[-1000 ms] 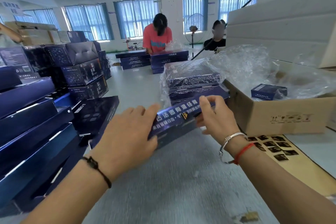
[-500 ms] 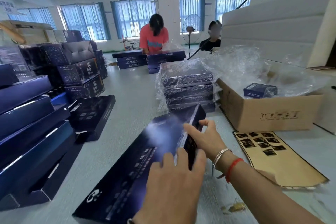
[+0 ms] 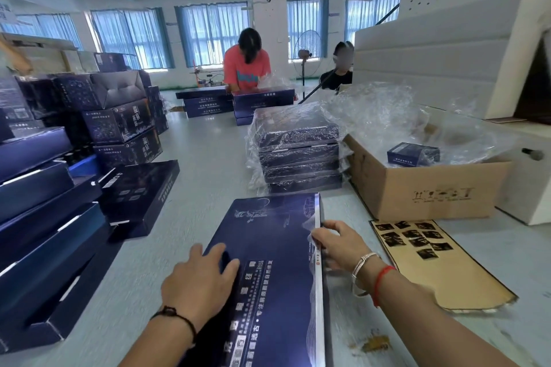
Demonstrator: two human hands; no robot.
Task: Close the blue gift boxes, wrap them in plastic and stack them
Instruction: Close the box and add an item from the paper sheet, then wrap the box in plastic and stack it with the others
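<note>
A long dark blue gift box [image 3: 268,247] lies flat on the grey table [image 3: 208,164] in front of me, lid side up. My left hand [image 3: 199,280] rests flat on its top near the left edge, fingers spread. My right hand [image 3: 337,243] curls its fingers over the box's right edge, at a small sticker there. Beyond the box stands a stack of several plastic-wrapped blue boxes [image 3: 298,149].
Unwrapped blue boxes are piled at the left [image 3: 44,217], one lying apart [image 3: 137,191]. A cardboard carton [image 3: 426,185] with clear plastic film [image 3: 387,116] stands at the right, a brown sticker sheet [image 3: 429,259] before it. Two people work at the table's far end.
The box, held up on edge a second ago, has been laid flat on the table. My left hand moved onto its top; my right hand slid along its right edge.
</note>
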